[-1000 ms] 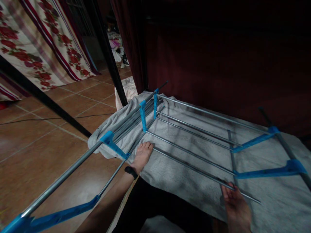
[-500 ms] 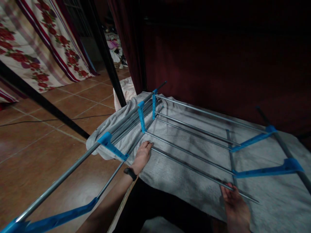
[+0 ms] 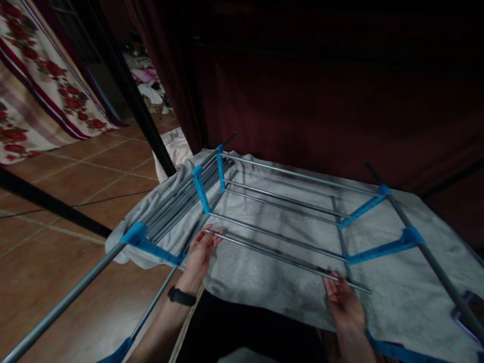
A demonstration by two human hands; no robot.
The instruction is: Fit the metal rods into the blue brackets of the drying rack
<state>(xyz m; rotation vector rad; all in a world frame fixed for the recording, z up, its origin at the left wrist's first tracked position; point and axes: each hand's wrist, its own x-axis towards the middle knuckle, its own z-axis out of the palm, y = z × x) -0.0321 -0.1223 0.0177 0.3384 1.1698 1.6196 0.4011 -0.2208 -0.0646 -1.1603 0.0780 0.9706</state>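
Observation:
A loose grey metal rod (image 3: 260, 247) lies across the space in front of me, its right end tilted nearer. My left hand (image 3: 202, 247), with a black band on the wrist, pinches the rod's left end. Near its other end, my right hand (image 3: 342, 295) holds the rod with the palm turned up and the fingers under it. Just beyond is a rack frame (image 3: 298, 176) of metal tubes joined by blue plastic brackets (image 3: 385, 244). A left-hand blue bracket (image 3: 201, 189) stands close to my left fingers.
The frame rests on a grey blanket (image 3: 272, 290). Several loose rods (image 3: 170, 206) lie bundled at its left. Black posts (image 3: 139, 106) rise at the left over a tiled floor (image 3: 109, 176). A dark red cloth (image 3: 321, 111) hangs behind. A dark-edged object (image 3: 467, 312) lies far right.
The view has shifted to the right. My left fingers now pinch the rod's left end, which has risen a little off the blanket. My right hand keeps its hold.

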